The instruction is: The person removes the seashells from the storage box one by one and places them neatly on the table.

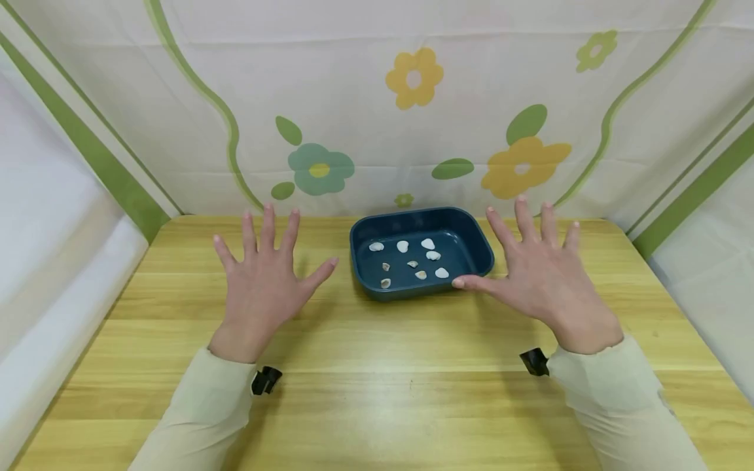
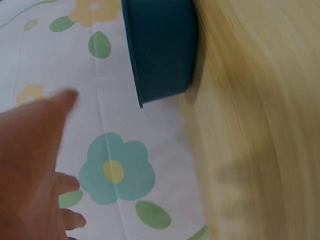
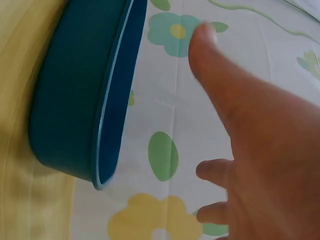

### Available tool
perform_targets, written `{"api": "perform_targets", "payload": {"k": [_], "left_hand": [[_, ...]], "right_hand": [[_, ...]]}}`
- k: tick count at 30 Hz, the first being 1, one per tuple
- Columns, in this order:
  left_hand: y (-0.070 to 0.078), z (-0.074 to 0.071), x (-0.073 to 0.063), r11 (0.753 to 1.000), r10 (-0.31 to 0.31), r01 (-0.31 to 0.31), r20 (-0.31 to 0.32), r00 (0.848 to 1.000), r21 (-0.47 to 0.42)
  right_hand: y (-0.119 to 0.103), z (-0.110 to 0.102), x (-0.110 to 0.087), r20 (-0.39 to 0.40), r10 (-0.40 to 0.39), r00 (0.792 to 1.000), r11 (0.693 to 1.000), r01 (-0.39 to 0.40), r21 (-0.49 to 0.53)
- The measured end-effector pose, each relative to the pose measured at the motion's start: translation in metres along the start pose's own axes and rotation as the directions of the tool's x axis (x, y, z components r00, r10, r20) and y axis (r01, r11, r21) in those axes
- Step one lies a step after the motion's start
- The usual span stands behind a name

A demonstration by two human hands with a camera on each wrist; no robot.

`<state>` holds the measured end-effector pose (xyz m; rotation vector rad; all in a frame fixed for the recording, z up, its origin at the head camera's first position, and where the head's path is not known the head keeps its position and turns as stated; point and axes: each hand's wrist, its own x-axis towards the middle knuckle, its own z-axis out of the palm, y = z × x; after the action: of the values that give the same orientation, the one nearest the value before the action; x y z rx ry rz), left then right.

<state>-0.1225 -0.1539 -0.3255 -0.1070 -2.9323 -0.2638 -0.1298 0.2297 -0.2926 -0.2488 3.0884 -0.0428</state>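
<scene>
A dark blue rectangular tray (image 1: pixel 400 292) with rounded corners stands near the back edge of the table. Several small seashells (image 1: pixel 402 246), some white and some brownish, lie scattered on its floor. To the tray's left, my left hand (image 1: pixel 264 284) is spread with straight fingers and holds nothing. My right hand (image 1: pixel 544 281) is spread too, at the tray's right, its thumb overlapping the front right rim in the head view. In the right wrist view that thumb (image 3: pixel 220 75) appears apart from the tray wall (image 3: pixel 75 95). The left wrist view shows the tray's outer side (image 2: pixel 162 50).
The wooden table (image 1: pixel 389 392) reaches back to a white cloth (image 1: pixel 353 78) printed with flowers and leaves, hanging behind it. White cloth walls with green stripes close off the left and right sides. A small black device (image 1: pixel 266 380) sits at each wrist.
</scene>
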Motion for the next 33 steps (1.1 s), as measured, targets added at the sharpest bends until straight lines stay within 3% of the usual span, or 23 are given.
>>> {"api": "perform_targets", "payload": {"k": [5,7,9,11,13,15,19,21,22,26,29,33], "left_hand": [[0.003,0.007,0.004,0.987,-0.015,0.026,0.067,0.998,-0.16],[0.004,0.014,0.006,0.958,-0.015,0.049,0.121,0.993,-0.281],[0.006,0.021,0.007,0.911,-0.017,0.085,0.169,0.985,-0.403],[0.009,0.028,0.01,0.843,-0.02,0.127,0.206,0.978,-0.523],[0.012,0.034,0.014,0.75,-0.033,0.193,0.256,0.966,-0.633],[0.016,0.038,0.019,0.636,-0.051,0.272,0.313,0.949,-0.722],[0.024,0.044,0.028,0.38,-0.058,0.422,0.434,0.899,-0.823],[0.028,0.047,0.03,0.287,-0.05,0.458,0.464,0.884,-0.841],[0.03,0.049,0.031,0.253,-0.047,0.467,0.471,0.881,-0.847],[0.035,0.058,0.029,0.154,-0.057,0.495,0.493,0.868,-0.855],[0.034,0.063,0.027,0.088,-0.066,0.52,0.516,0.854,-0.849],[0.034,0.065,0.028,0.035,-0.045,0.536,0.535,0.844,-0.843]], "right_hand": [[-0.002,0.007,0.015,-0.086,-0.081,0.993,0.992,0.088,0.088],[-0.005,0.012,0.024,-0.123,-0.1,0.987,0.981,0.119,0.155],[-0.008,0.017,0.033,-0.144,-0.101,0.984,0.96,0.135,0.245],[-0.012,0.021,0.043,-0.145,-0.094,0.985,0.932,0.139,0.335],[-0.016,0.024,0.054,-0.127,-0.077,0.989,0.897,0.124,0.423],[-0.02,0.028,0.065,-0.102,-0.062,0.993,0.865,0.105,0.492],[-0.028,0.037,0.085,-0.023,-0.025,0.999,0.814,0.034,0.579],[-0.033,0.042,0.094,0.028,-0.001,1.0,0.791,-0.017,0.612],[-0.034,0.043,0.098,0.054,0.012,0.998,0.779,-0.044,0.625],[-0.037,0.052,0.11,0.147,0.06,0.987,0.743,-0.142,0.654],[-0.037,0.06,0.117,0.182,0.088,0.979,0.742,-0.187,0.644],[-0.034,0.066,0.12,0.182,0.124,0.975,0.762,-0.211,0.613]]}}
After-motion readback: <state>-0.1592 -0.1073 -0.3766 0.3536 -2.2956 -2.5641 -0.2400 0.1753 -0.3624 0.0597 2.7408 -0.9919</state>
